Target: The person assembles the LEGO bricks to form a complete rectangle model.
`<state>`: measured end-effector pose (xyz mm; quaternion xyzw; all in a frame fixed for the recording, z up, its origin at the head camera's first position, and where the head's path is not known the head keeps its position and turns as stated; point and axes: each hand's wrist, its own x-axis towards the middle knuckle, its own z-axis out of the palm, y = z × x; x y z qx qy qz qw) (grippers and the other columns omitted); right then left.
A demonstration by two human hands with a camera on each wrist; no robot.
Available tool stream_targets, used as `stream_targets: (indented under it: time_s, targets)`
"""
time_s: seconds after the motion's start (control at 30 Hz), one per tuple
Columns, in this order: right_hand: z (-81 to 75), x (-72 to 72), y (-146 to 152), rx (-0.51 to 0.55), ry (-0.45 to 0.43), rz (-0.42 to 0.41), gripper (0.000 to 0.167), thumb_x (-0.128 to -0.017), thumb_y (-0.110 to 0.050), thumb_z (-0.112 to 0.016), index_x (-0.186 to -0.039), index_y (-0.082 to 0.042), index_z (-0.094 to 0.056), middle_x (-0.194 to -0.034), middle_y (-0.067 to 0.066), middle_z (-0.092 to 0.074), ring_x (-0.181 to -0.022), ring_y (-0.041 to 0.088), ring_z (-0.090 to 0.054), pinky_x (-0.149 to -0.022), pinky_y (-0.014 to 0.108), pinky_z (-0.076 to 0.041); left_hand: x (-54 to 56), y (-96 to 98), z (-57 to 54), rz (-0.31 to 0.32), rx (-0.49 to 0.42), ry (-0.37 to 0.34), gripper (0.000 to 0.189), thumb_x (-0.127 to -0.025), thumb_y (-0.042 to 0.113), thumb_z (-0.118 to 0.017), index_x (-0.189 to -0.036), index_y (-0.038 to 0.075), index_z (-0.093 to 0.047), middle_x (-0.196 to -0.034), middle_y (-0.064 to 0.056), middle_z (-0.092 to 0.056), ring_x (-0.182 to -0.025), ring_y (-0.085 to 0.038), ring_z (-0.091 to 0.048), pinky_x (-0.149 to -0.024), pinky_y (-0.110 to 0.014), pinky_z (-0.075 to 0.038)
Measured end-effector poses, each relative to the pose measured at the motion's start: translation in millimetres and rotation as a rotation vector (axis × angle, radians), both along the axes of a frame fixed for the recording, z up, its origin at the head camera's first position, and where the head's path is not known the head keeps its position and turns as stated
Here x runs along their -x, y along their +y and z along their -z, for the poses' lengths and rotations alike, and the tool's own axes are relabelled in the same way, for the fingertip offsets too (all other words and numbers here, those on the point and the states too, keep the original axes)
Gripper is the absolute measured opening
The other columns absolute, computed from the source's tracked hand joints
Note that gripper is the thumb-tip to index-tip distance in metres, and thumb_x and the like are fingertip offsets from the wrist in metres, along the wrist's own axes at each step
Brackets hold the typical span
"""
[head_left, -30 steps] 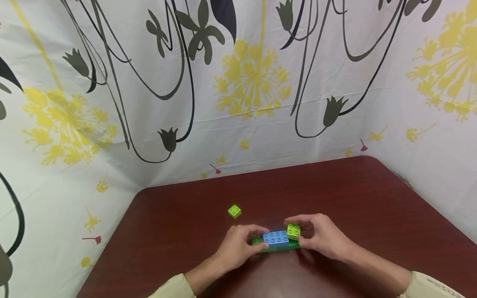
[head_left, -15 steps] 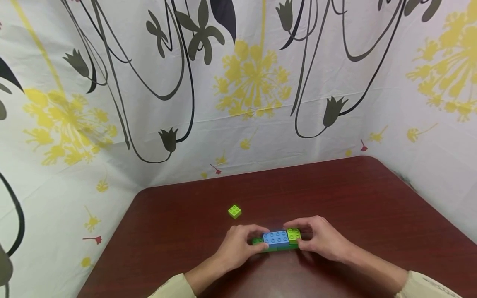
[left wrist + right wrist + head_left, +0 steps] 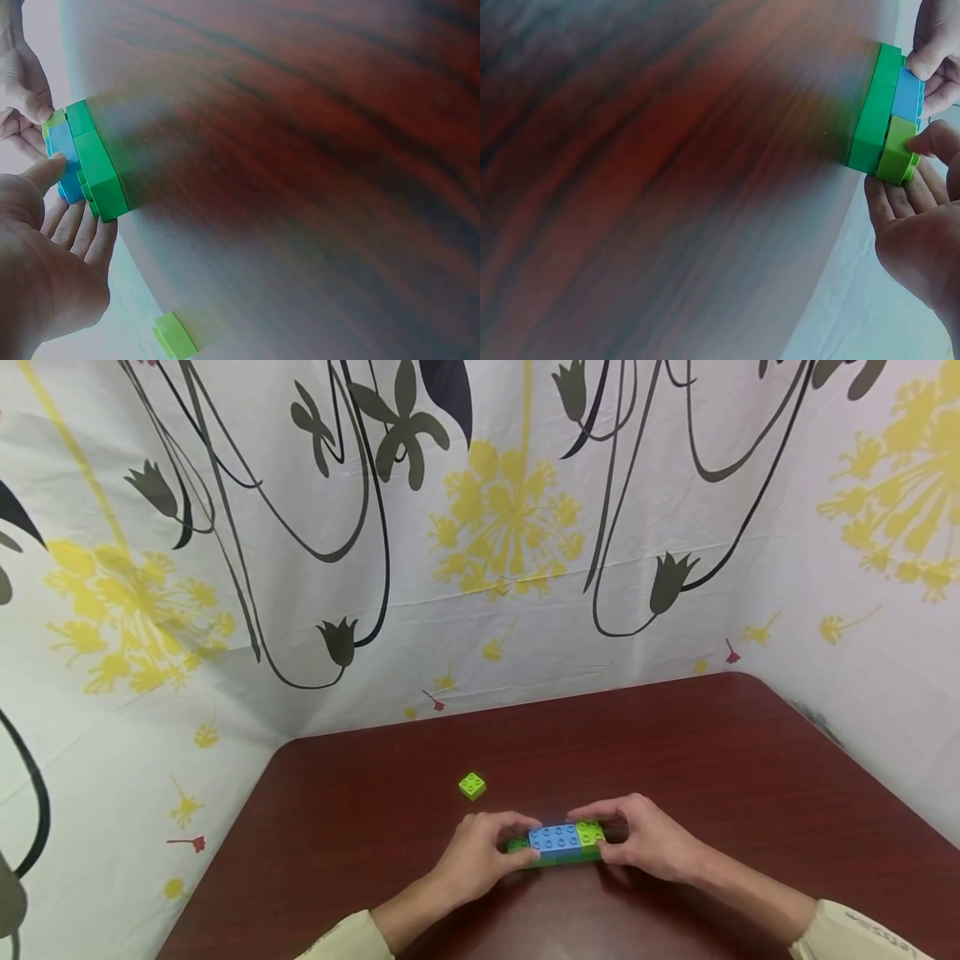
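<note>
A row of green bricks (image 3: 99, 169) lies on the table, with a blue brick (image 3: 555, 838) on top near its middle. To the right of the blue brick a lime brick (image 3: 897, 149) sits on the same row, close against it. My left hand (image 3: 474, 853) pinches the blue brick by its left end, thumb in front and fingers behind. The right hand (image 3: 651, 841) pinches the lime brick, its thumb on the near side. Green studs (image 3: 517, 844) show at the left end of the row.
A second lime brick (image 3: 472, 786) lies alone on the dark red table (image 3: 375, 827), beyond the left hand. Behind the table hangs a white cloth (image 3: 480, 635) with printed flowers.
My right hand has lowered the lime brick from a tilted position above the green row down flush beside the blue brick. The left hand has stayed in place.
</note>
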<state>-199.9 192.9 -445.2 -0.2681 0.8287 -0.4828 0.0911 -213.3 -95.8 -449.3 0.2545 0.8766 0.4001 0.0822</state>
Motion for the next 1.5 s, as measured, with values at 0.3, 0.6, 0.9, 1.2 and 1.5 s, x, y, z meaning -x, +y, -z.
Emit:
stream_targets:
  time_s: [0.3, 0.6, 0.9, 1.2, 1.5]
  targets:
    - [-0.3, 3.0, -0.2, -0.029, 0.000, -0.014, 0.044, -0.091, -0.003, -0.079, -0.135, -0.008, -0.073, -0.132, 0.007, -0.071, -0.107, 0.020, -0.066, -0.090, 0.036, -0.059, -0.2, -1.2, -0.6, 0.004, -0.003, 0.003, 0.028, -0.094, 0.027, -0.085, -0.121, 0.025, -0.080, -0.120, 0.009, -0.076, -0.103, -0.003, -0.071, -0.090, -0.033, -0.061]
    - [-1.1, 5.8, -1.5, -0.079, 0.042, -0.023, 0.045, -0.090, -0.004, -0.079, -0.134, -0.011, -0.074, -0.129, 0.003, -0.073, -0.098, 0.012, -0.065, -0.082, 0.030, -0.057, 0.7, -2.8, -0.7, 0.003, -0.002, 0.017, 0.028, -0.094, 0.026, -0.085, -0.121, 0.024, -0.080, -0.120, 0.008, -0.077, -0.103, -0.003, -0.071, -0.088, -0.031, -0.061]
    - [-2.2, 9.7, -2.1, -0.102, 0.070, -0.047, 0.044, -0.090, -0.006, -0.080, -0.132, -0.014, -0.076, -0.128, 0.002, -0.073, -0.094, 0.011, -0.062, -0.077, 0.027, -0.053, 2.4, -4.7, -0.6, 0.002, 0.011, 0.014, 0.029, -0.093, 0.027, -0.086, -0.121, 0.023, -0.080, -0.120, 0.008, -0.077, -0.103, -0.003, -0.071, -0.089, -0.033, -0.061]
    - [-4.4, 9.0, -0.6, -0.096, 0.059, -0.065, 0.042, -0.091, -0.003, -0.078, -0.132, -0.012, -0.075, -0.125, 0.005, -0.072, -0.090, 0.010, -0.063, -0.076, 0.026, -0.054, 2.6, -2.2, -0.2, 0.008, -0.012, 0.011, 0.028, -0.093, 0.027, -0.086, -0.120, 0.023, -0.080, -0.119, 0.008, -0.077, -0.101, -0.002, -0.071, -0.086, -0.030, -0.061]
    - [-5.5, 8.3, -2.9, -0.109, 0.057, -0.066, 0.039, -0.093, -0.011, -0.080, -0.131, -0.011, -0.076, -0.122, 0.002, -0.073, -0.091, 0.011, -0.062, -0.074, 0.025, -0.053, 1.9, -1.2, -0.2, 0.013, -0.007, 0.021, 0.028, -0.092, 0.027, -0.087, -0.119, 0.022, -0.080, -0.116, 0.010, -0.077, -0.098, -0.001, -0.070, -0.084, -0.026, -0.059]
